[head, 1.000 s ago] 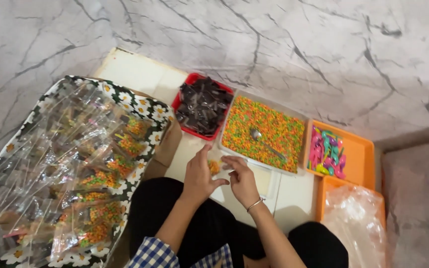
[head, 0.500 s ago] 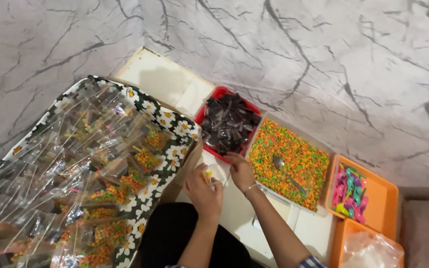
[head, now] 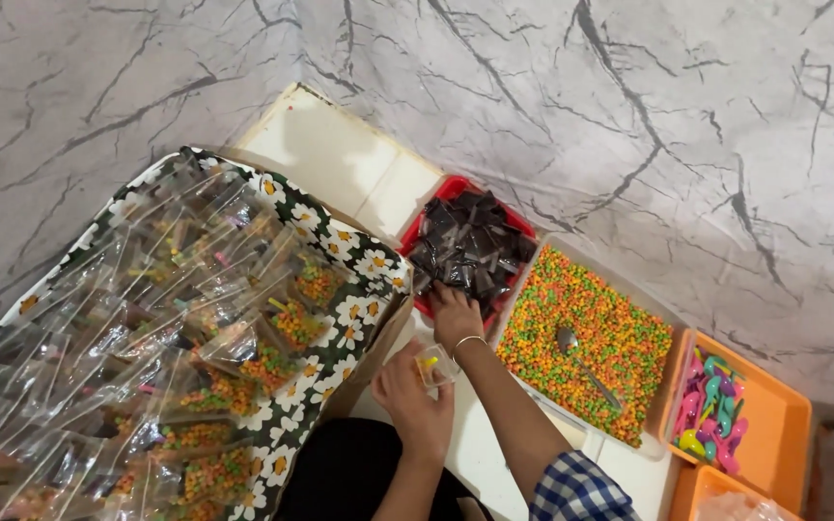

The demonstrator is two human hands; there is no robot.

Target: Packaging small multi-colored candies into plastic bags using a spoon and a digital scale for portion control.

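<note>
My left hand [head: 415, 397] holds a small clear plastic bag [head: 433, 368] with a few orange and green pellets in it, just above my lap. My right hand [head: 454, 315], with a thin bangle on the wrist, reaches into the red tray [head: 424, 219] and touches the dark brown sachets [head: 470, 246] piled in it; I cannot tell whether the fingers pinch one. To the right lies a clear tray [head: 629, 285] full of orange, green and yellow pellets [head: 591, 338] with a metal spoon [head: 571, 347] lying in them.
A large box lined with daisy-print cloth [head: 349, 309] holds several filled clear packets [head: 147, 338] at my left. An orange tray [head: 784, 425] of small coloured plastic spoons [head: 711, 410] sits at the right. A white board [head: 330, 154] lies on the marble floor [head: 629, 96].
My right hand has moved from beside the left hand up into the red tray of dark sachets. The camera view has shifted, bringing the packet box further into frame.
</note>
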